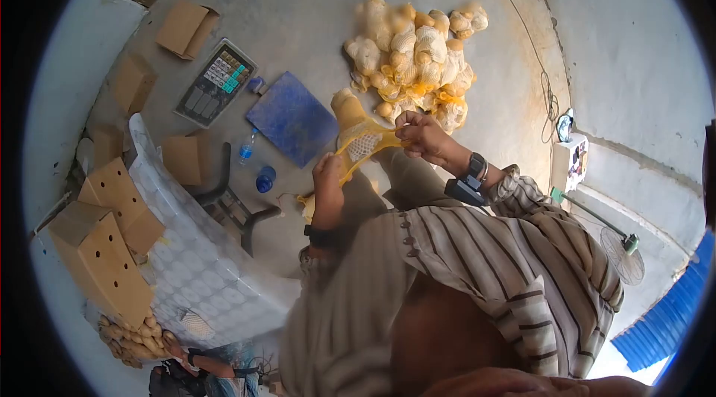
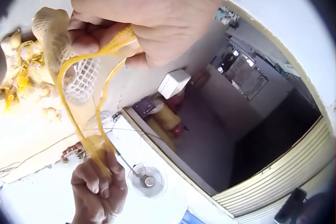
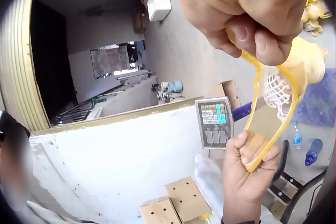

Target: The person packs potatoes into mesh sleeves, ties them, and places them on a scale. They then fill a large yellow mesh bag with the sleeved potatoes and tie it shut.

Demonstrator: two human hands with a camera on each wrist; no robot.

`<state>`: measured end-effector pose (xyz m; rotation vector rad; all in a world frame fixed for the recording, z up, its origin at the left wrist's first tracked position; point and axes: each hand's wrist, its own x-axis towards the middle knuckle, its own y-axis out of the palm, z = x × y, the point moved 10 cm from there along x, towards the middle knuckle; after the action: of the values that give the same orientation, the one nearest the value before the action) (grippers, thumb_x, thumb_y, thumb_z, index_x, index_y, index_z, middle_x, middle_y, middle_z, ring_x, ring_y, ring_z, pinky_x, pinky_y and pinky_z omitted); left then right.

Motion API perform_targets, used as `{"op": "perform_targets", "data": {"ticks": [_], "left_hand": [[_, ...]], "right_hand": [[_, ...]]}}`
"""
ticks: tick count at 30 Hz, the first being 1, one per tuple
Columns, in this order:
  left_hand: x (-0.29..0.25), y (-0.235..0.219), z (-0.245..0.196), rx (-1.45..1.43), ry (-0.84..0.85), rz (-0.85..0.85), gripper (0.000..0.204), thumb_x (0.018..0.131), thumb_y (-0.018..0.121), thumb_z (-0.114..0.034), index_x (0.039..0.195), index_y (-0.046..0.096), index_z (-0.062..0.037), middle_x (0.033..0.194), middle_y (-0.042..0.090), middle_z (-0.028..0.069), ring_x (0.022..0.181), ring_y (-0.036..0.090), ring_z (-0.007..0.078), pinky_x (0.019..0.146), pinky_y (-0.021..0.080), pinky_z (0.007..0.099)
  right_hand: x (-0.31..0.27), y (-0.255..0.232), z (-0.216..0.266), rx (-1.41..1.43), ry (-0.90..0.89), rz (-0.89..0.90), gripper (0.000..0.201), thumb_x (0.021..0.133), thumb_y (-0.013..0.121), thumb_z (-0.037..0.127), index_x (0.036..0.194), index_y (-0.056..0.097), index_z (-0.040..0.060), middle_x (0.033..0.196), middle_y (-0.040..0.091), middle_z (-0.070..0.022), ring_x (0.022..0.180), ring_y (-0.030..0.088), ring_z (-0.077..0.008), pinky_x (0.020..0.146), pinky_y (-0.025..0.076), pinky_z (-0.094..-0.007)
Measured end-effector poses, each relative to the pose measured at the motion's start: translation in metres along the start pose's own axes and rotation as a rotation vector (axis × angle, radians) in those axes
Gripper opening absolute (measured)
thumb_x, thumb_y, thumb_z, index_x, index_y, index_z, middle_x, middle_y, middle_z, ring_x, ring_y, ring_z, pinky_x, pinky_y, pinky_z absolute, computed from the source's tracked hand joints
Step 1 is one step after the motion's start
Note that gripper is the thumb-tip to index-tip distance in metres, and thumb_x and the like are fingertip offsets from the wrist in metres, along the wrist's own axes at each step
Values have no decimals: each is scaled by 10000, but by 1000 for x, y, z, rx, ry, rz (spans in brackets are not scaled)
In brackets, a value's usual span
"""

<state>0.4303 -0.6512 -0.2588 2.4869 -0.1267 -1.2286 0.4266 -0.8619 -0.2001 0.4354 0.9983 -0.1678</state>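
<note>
A yellow mesh bag (image 1: pixel 345 106) hangs in front of the person's legs, its mouth stretched wide between both hands. The left hand (image 1: pixel 327 172) pinches one side of the rim, and the right hand (image 1: pixel 424 136) grips the opposite side with curled fingers. Inside the mouth shows a white foam net sleeve (image 3: pixel 277 94), wrapped around contents that are mostly hidden. Seen from the left wrist, the yellow rim (image 2: pixel 64 85) forms a long loop between the two hands. Beyond the hands lies a pile of filled mesh bags (image 1: pixel 421 54) with pale tan produce in white foam sleeves.
A blue scale platform (image 1: pixel 292 117) and its keypad display (image 1: pixel 216 84) are on the floor, near a water bottle (image 1: pixel 247 148). Cardboard boxes (image 1: pixel 108 263) stand by a covered table (image 1: pixel 216 263) with a black chair frame (image 1: pixel 242 218) beside it. Another person's hand (image 1: pixel 175 348) touches tan produce.
</note>
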Motion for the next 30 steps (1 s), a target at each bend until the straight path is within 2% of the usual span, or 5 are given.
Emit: {"op": "perform_targets", "data": {"ticks": [6,11,18,28,30], "left_hand": [[-25,-17,13,13,-22,-149,203,920,490,-182,864,559,1,824,563,48,689,546,132,573,465,281],[-53,18,-19,1062,836,-91,279,689,662,-30,934,533,9,807,534,186,734,525,399,644,431,448],[-38,-4,66,661,187,-290,326,642,705,34,904,513,-3,815,537,162,737,523,356,659,437,425],[-5,16,41,752,554,-428,400,600,745,71,929,528,4,839,563,173,735,545,337,660,467,379],[27,-18,87,-454,5,-517,262,723,698,-7,939,550,-8,903,591,125,754,567,265,698,494,352]], "right_hand": [[26,16,-12,-7,70,163,95,852,576,24,919,534,76,683,464,13,477,352,-54,415,279,-213],[34,9,-26,-21,183,254,72,854,563,41,915,529,59,677,420,23,523,355,-50,455,273,-214],[63,-18,-40,-122,239,391,131,877,561,15,937,505,118,640,428,53,464,327,-33,401,242,-191],[105,0,-11,-194,236,372,133,859,533,-31,916,521,89,718,493,13,459,323,-45,423,267,-192],[136,10,-9,-183,206,386,133,862,523,-33,917,523,89,721,496,12,452,314,-48,424,270,-200]]}}
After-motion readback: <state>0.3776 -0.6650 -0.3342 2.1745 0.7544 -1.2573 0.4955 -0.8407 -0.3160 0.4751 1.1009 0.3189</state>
